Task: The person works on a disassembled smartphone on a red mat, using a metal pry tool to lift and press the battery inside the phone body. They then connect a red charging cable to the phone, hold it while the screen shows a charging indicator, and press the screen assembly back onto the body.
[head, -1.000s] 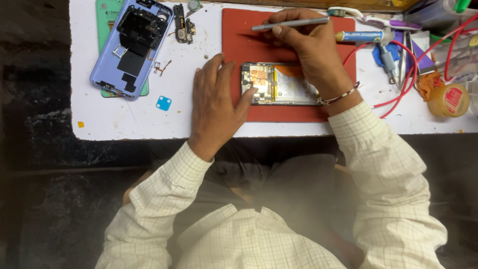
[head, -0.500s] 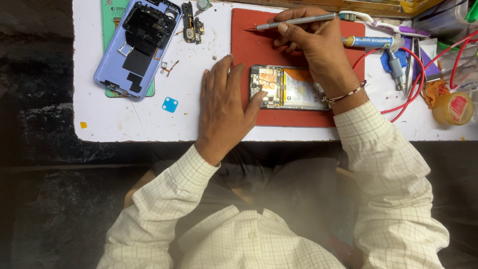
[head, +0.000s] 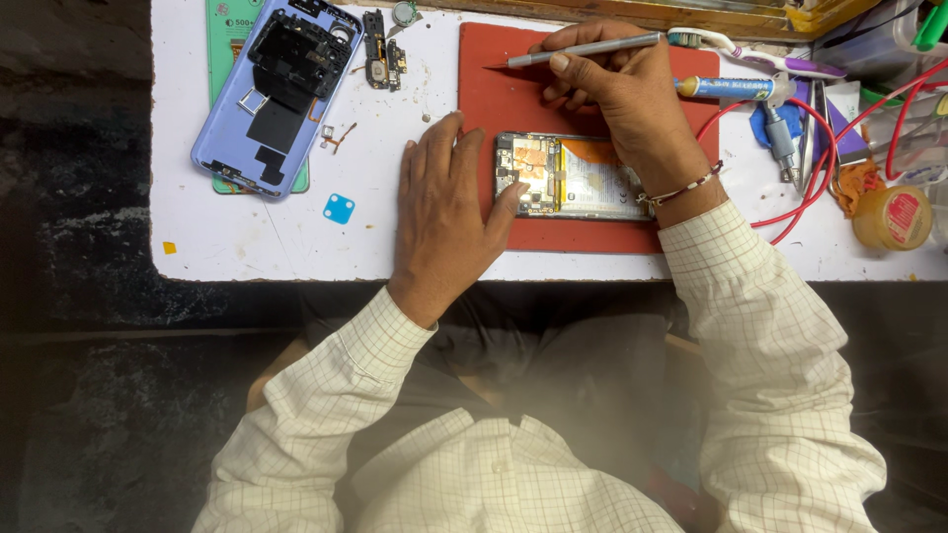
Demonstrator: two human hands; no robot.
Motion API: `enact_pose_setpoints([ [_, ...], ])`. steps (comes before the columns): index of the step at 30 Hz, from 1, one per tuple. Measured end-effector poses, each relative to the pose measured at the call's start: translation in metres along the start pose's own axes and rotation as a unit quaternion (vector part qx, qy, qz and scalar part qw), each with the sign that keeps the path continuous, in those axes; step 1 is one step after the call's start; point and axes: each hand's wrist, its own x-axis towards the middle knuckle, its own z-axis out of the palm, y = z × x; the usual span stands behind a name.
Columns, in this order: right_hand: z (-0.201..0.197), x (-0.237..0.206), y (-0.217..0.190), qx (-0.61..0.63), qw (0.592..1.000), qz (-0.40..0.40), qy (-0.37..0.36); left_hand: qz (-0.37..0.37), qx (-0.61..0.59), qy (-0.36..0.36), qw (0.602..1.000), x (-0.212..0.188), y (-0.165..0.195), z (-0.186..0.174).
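An opened phone with its circuit board and battery exposed lies on a red mat. My left hand rests flat on the white table beside the mat, fingers spread, its thumb touching the phone's left end. My right hand is above the phone and grips a slim grey pointed tool whose tip points left over the mat. A beaded bracelet sits on my right wrist.
A lilac phone back cover lies on a green sheet at far left, with small black parts and a blue square piece nearby. At right are a toothbrush, a blue tube, red wires and a small yellow jar.
The view has shifted slightly, so everything sits further right in the frame. Both hands hold nearly the same pose; the tool stays in my right hand.
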Motion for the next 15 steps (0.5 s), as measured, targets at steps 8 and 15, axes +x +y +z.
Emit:
enact_pose_setpoints([
  [8, 0.0017, -0.0009, -0.003, 0.007, 1.0, 0.015, 0.012, -0.003, -0.001, -0.001, 1.0, 0.0001, 0.0003, -0.0005],
  [15, 0.0029, 0.0, -0.0044, 0.006, 1.0, 0.013, 0.008, -0.004, -0.002, -0.001, 1.0, -0.0001, 0.0012, -0.0005],
])
